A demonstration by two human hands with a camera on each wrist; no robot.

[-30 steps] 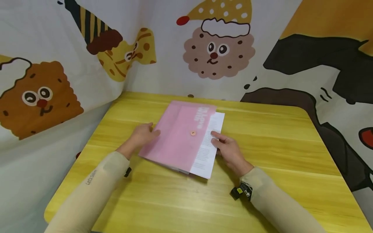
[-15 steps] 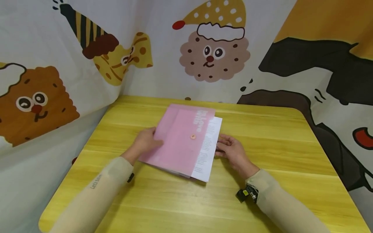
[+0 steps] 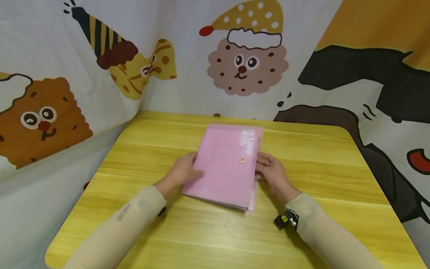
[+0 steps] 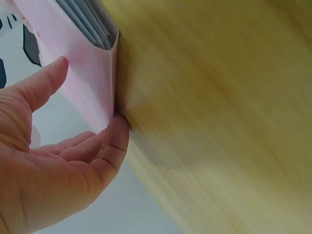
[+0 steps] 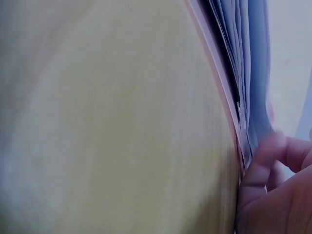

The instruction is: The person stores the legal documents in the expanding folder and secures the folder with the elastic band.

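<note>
A pink document folder (image 3: 221,168) with white lettering and a small round button lies on the table. Its flap side faces right, and a stack of papers (image 5: 244,58) shows inside in the right wrist view. My left hand (image 3: 184,170) grips the left edge, thumb over the cover and fingers at the lower edge, as the left wrist view shows. At the opposite side, my right hand (image 3: 273,171) touches the flap edge with its fingers, bracing it and the paper ends; part of these fingers is hidden behind the folder.
The yellow wood-grain table (image 3: 319,175) carries the folder near its middle. Behind and to the left hangs a white cloth (image 3: 188,89) printed with cartoon biscuits. A black wrist camera (image 3: 281,221) sits on the right wrist.
The left hand and folder have moved right. The white printed sheet that stuck out at the right is now covered by the folder. The right hand has shifted off the sheet to the edge.
</note>
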